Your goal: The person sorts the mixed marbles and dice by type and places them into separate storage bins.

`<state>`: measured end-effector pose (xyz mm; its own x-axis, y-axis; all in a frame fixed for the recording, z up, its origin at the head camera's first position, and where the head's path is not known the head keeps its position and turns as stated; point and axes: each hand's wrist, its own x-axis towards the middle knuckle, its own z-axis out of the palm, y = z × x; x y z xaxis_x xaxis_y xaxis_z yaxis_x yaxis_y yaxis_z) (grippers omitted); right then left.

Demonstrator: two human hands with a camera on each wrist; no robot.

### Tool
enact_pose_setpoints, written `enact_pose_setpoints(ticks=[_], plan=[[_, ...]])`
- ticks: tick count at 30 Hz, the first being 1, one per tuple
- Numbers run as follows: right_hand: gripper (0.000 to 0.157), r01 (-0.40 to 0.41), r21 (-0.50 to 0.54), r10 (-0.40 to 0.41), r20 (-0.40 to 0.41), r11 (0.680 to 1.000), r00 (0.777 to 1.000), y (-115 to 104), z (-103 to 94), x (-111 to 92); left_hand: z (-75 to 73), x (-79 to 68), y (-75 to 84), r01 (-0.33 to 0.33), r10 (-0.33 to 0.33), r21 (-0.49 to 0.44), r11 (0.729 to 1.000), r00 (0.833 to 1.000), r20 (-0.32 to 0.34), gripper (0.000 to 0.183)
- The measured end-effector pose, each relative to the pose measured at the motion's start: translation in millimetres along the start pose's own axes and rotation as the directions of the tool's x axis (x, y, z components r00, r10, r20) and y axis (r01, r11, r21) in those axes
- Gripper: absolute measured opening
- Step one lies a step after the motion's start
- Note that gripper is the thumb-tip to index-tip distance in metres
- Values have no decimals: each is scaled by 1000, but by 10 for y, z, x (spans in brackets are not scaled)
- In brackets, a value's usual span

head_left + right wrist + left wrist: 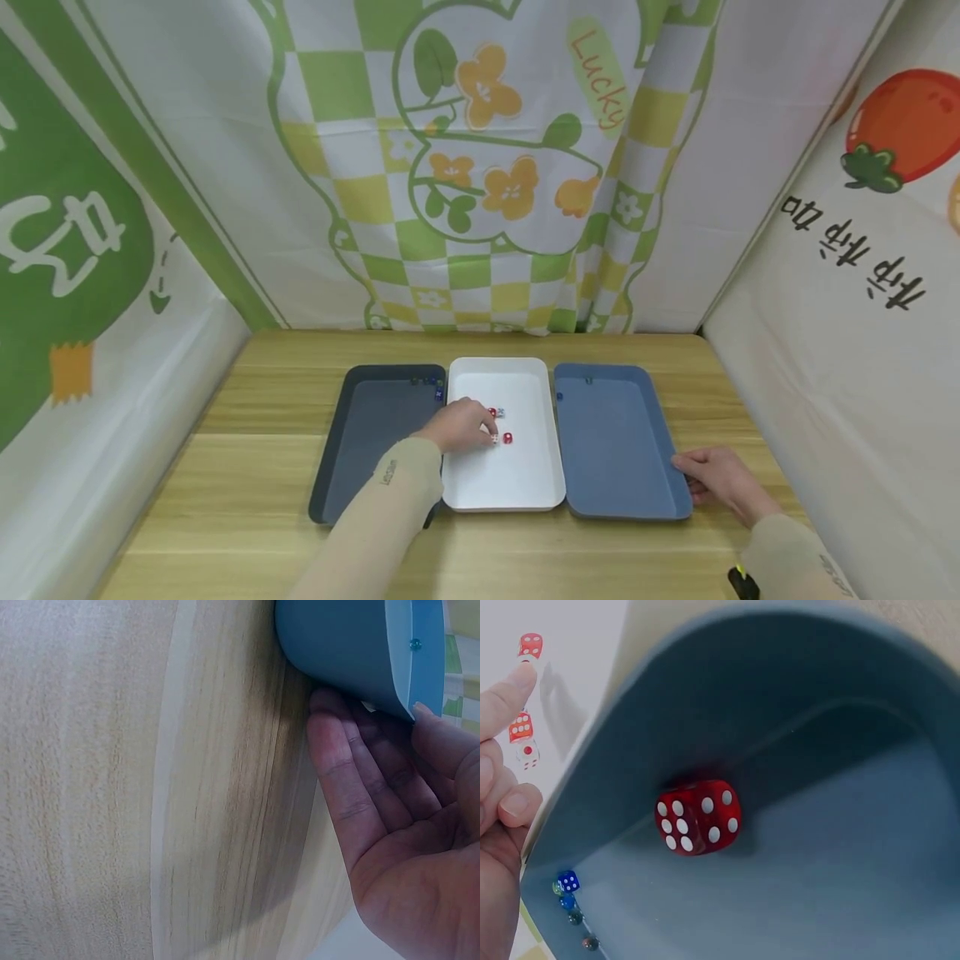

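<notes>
Your left hand [461,425] is over the white tray [502,487], fingertips at a clear die [495,439] near tray centre; can't tell if it's actually pinched. Red die [507,438] sits just beside it at 3 o'clock. Second red die [492,412] and second clear die [501,412] are paired up toward 12 in the same tray.

Your right hand [716,479] grips the blue tray [615,467] at its 4 o'clock edge, thumb on the rim, fingers underneath. Two small pieces [559,397] in there, at 11 and 12; too small to identify.

Dark tray [360,442] is on the white tray's 9 o'clock side. Third red die [697,817] is in its 5 o'clock corner, six and four showing; blue die [568,881] at 1 with several beads [568,901]. All three trays on the worktop [247,433].
</notes>
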<state>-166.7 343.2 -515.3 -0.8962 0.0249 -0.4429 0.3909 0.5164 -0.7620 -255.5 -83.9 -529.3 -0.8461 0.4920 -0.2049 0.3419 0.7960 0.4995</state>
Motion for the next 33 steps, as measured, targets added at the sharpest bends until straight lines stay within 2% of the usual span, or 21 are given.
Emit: enact_pose_setpoints(ticks=[12,17,21,28,33], plan=[[46,9,-26,-9,14,1000,1000,-21,24,10,14,-35,0,-36,38,75,997,999,-22,10],[46,15,-24,-14,25,1000,1000,-2,22,22,-3,-37,11,-16,17,48,999,1000,-20,17],[46,8,-20,-7,22,1000,1000,-1,21,37,-56,-60,7,-25,26,7,1000,999,-27,20],[45,13,-21,-13,27,1000,1000,-5,19,39,-213,-132,1,-94,92,-55,994,995,-41,20],[45,10,-19,-10,19,1000,1000,-7,3,24,-336,-181,16,-102,100,-58,993,994,-30,19]])
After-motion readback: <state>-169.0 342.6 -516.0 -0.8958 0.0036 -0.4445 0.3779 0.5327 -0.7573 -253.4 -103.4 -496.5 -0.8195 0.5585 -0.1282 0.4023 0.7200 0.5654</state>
